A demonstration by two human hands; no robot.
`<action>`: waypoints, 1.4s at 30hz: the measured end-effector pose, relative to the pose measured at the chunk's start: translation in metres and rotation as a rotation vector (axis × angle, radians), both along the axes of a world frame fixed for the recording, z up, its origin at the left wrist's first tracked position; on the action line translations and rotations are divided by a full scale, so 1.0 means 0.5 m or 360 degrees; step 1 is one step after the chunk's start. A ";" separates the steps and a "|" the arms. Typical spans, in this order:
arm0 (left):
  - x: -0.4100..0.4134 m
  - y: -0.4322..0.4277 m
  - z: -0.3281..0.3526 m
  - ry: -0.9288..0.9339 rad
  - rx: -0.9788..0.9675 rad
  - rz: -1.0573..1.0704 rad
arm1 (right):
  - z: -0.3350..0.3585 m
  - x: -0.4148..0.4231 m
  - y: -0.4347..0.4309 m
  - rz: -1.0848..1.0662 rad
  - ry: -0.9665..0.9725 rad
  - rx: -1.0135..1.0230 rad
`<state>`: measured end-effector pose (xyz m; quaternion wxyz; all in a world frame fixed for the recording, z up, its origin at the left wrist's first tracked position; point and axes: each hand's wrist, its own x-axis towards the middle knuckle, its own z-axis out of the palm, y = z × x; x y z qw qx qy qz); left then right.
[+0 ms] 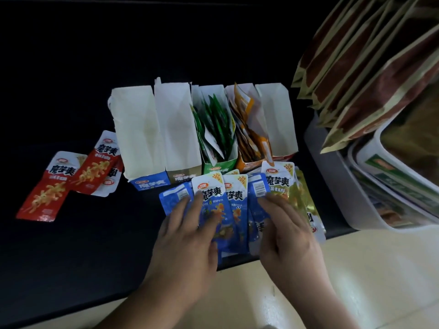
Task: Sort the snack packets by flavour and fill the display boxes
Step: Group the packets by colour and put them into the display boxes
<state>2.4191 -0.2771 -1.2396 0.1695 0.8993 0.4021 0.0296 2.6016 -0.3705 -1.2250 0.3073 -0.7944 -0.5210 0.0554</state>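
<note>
Table: a black top (71, 245) fills your view, its near edge over pale floor.
Bin: a grey bin (332, 181) stands at your right, with brown pouches (370, 74) leaning out.
Boxes: five display boxes (175, 129) stand in a row; the third holds green packets (217, 119), the fourth orange packets (249, 129).
Left hand (187, 236): your fingers are spread straight, pressing the blue packets (228, 210).
Right hand (287, 231): your fingers lie straight on the fan's right edge.
Blue packets: fanned just before the boxes.
Red packets (59, 186): a few lie left of the boxes.
Yellow packets (297, 193): beside your right fingers.

Dim, soft focus, wide-angle edge warp
</note>
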 end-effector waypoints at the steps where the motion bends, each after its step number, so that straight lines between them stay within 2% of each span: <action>1: 0.020 -0.005 0.010 -0.0059 0.0021 -0.0092 | -0.003 0.011 -0.004 -0.0041 -0.0009 -0.0033; 4: 0.098 -0.018 0.034 -0.0135 -0.0122 -0.0431 | -0.007 0.029 -0.010 -0.0086 0.0032 -0.0186; 7: 0.143 -0.022 0.033 0.0057 -0.0216 -0.0533 | -0.014 0.041 -0.019 -0.0075 0.0097 -0.0220; 14: 0.062 -0.024 -0.016 0.0089 -0.0023 -0.0335 | -0.037 0.053 -0.022 -0.0014 -0.0068 -0.0112; 24: 0.036 -0.021 -0.026 0.0040 0.0108 -0.0228 | -0.039 0.046 -0.005 -0.0036 -0.0319 -0.0207; 28: 0.050 -0.026 -0.012 0.0118 0.0003 -0.0228 | -0.052 0.031 0.001 0.0125 -0.0315 -0.0186; 33: 0.102 -0.025 0.004 0.0352 -0.0155 -0.0483 | -0.053 0.036 0.001 0.0037 -0.0363 -0.0215; 36: 0.096 -0.022 0.003 0.0408 -0.0095 -0.0442 | -0.053 0.050 0.001 -0.0030 -0.0410 -0.0228; 40: 0.043 -0.023 -0.014 0.0463 0.0014 -0.0360 | -0.064 0.070 -0.001 -0.0038 -0.0319 -0.0170; 42: 0.024 -0.023 -0.015 0.0514 -0.0150 -0.0346 | -0.069 0.076 -0.001 -0.0033 -0.0278 -0.0133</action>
